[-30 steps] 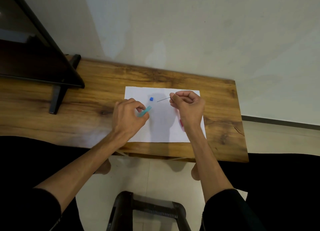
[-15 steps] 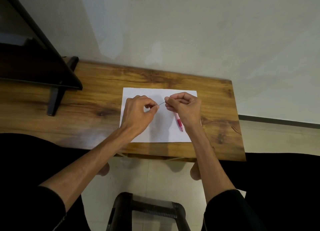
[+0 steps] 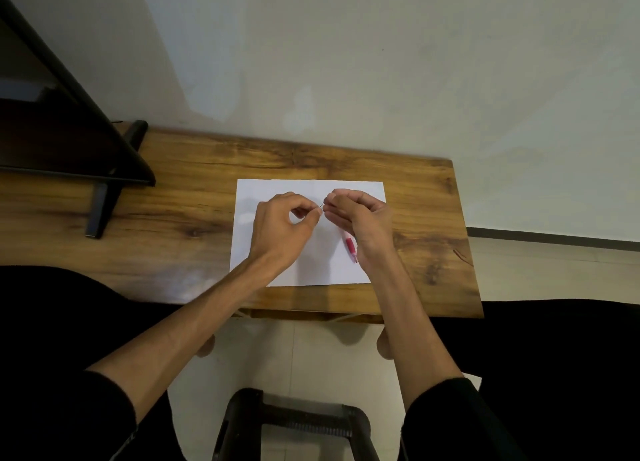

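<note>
both left hand (image 3: 280,230) and right hand (image 3: 362,218) pinch a thin wire (image 3: 323,204) over paper (image 3: 273,192), right hiding half a red pen (image 3: 352,248).

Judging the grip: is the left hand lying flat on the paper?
No, the left hand is curled, thumb and forefinger pinching the thin rod over the paper.

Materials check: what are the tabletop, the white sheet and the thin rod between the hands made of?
The tabletop: wood or wood-look laminate, semi-gloss; grain, knots and sheen show. The sheet: paper, matte white, thin, lying flat. The rod: probably metal wire, dark, hair-thin; too small to confirm.
</note>
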